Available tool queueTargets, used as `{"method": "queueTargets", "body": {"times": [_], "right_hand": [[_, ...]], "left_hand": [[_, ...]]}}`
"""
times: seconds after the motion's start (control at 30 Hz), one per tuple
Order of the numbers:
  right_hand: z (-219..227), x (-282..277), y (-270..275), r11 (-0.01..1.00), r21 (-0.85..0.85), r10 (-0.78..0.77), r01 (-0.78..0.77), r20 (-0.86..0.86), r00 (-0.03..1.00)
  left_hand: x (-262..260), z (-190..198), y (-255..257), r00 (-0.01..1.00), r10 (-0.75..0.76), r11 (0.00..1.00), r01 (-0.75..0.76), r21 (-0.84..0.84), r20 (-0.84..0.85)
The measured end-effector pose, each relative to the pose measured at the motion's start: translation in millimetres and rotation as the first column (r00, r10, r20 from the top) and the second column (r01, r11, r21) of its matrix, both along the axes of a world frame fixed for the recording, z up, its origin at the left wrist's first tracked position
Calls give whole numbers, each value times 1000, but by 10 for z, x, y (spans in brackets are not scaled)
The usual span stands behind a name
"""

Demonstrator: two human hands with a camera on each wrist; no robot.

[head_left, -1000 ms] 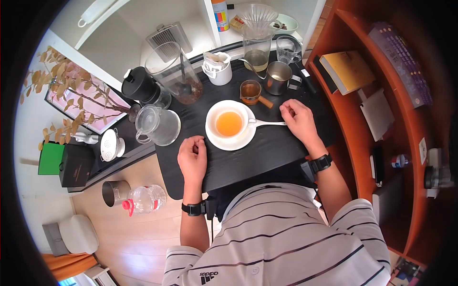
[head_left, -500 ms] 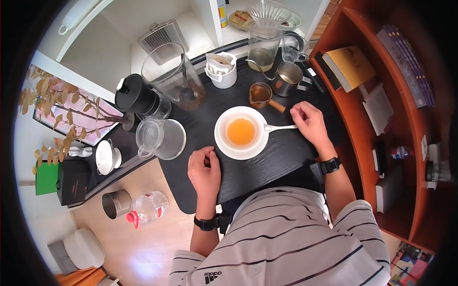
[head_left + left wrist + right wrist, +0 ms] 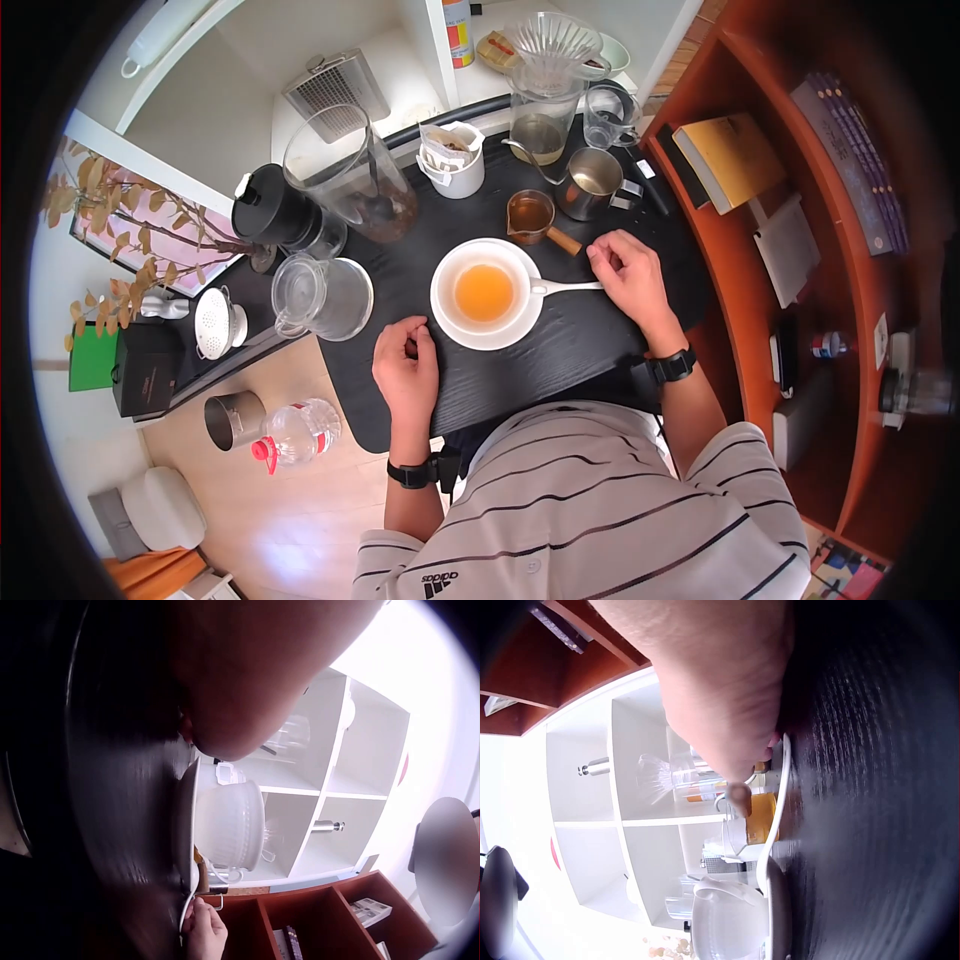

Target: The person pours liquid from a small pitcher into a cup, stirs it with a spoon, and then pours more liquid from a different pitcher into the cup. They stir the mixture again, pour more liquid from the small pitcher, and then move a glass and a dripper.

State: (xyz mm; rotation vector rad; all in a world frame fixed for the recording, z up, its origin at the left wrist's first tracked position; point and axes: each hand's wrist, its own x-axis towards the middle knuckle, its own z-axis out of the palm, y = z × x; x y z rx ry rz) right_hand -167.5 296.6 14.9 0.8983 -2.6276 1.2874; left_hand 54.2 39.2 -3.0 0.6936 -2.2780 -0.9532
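- Left hand (image 3: 405, 360): loosely curled, holding nothing, near the saucer (image 3: 490, 343).
- Right hand (image 3: 630, 277): fingers at the end of the spoon (image 3: 573, 287) (whether they pinch it, I cannot tell).
- Cup (image 3: 484, 255): on the saucer, upon the tabletop (image 3: 490, 385); best move the spoon gently, sparing the amber liquid (image 3: 484, 293) a jolt.

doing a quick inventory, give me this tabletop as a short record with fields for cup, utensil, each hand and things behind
surface: black table
cup: white, holding amber liquid, on white saucer
utensil: white, one end at the saucer, handle extending rightward
left hand: on the table just left of the saucer, fingers curled
right hand: beside the utensil's handle end, contact unclear
behind: small wooden-handled pitcher, metal jug, white mug with drip bag
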Motion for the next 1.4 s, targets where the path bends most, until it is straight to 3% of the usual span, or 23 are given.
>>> {"method": "queueTargets", "body": {"times": [0.43,0.83,1.4], "right_hand": [[-67,-84,55,997,-64,37,-34,58,998],[-106,-72,111,988,-94,118,-120,-32,993],[-76,-63,36,998,-40,39,-41,-55,998]], "left_hand": [[-42,-67,17,996,68,995,-72,63,64],[-24,-91,21,993,87,989,-95,112,75],[-61,-10,31,997,41,993,-47,105,61]]}}
